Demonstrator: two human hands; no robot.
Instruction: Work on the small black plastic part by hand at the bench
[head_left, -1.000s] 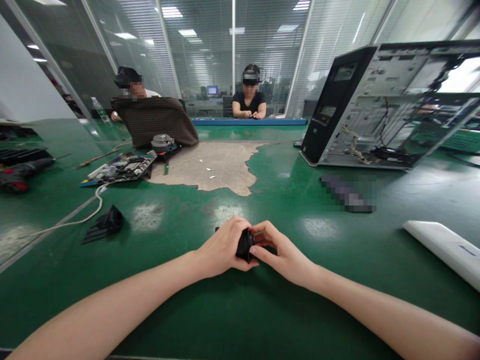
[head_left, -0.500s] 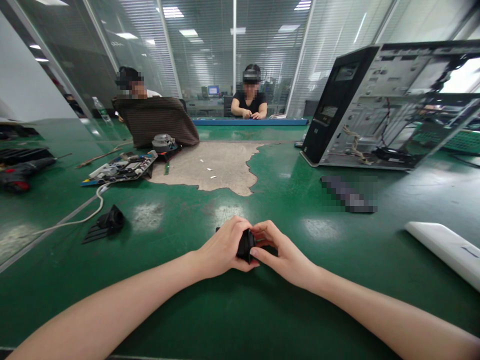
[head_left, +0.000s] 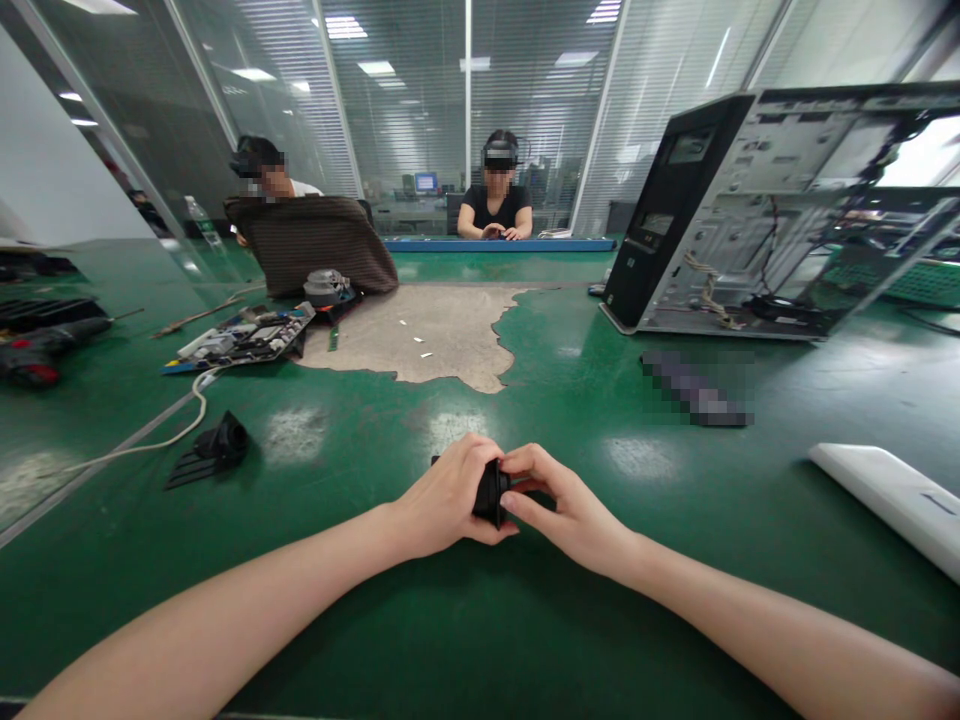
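Note:
Close to the middle of the green table (head_left: 450, 620), my left hand (head_left: 450, 497) is wrapped round a small black part (head_left: 490, 493). Its palm and fingers hide much of the part's left side. From the right, my right hand (head_left: 559, 505) touches the same part with its fingertips and thumb, the fingers bent round its right face. Further left lies a black plastic piece (head_left: 219, 443) with several thin prongs.
An open computer case (head_left: 720, 220) stands at the back right, with a white object (head_left: 892, 490) nearer at the right edge. Back left are a circuit board (head_left: 247, 338), a brown chair back (head_left: 311, 240) and a power tool (head_left: 52, 345). Two people sit across the table.
Both of my hands stay almost where they were on the black part. Across the table, the hands of the person in black have shifted slightly.

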